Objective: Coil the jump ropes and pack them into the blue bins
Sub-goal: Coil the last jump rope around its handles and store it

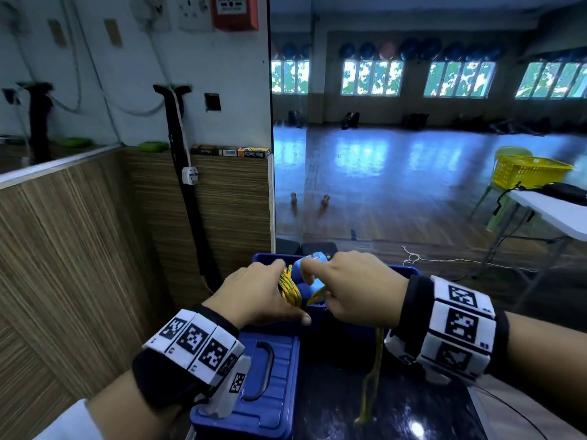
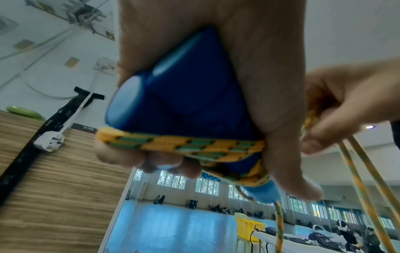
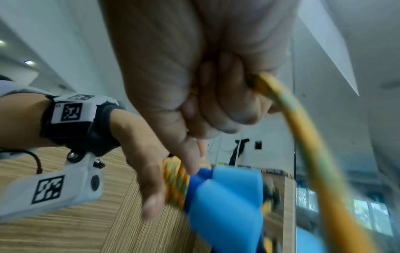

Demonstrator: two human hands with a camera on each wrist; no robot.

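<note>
My left hand [image 1: 254, 290] grips the two blue handles [image 2: 190, 106] of a jump rope, held side by side above the open blue bin [image 1: 403, 269]. Several turns of the yellow-and-green rope [image 1: 289, 289] are wound round the handles. My right hand [image 1: 352, 287] holds the free length of the rope [image 3: 303, 137] in its curled fingers, close to the right of the handles. In the head view a loose strand of rope [image 1: 371, 376] hangs down below my right wrist. The right wrist view shows the left hand [image 3: 149, 172] beside the wound rope and the light blue handle ends [image 3: 227, 196].
A blue lid [image 1: 263, 382] lies in front of the bin on a dark surface. A wood-panelled wall [image 1: 95, 249] rises at the left. A mirror behind the bin reflects a hall, a yellow basket [image 1: 527, 171] and a white table [image 1: 559, 211].
</note>
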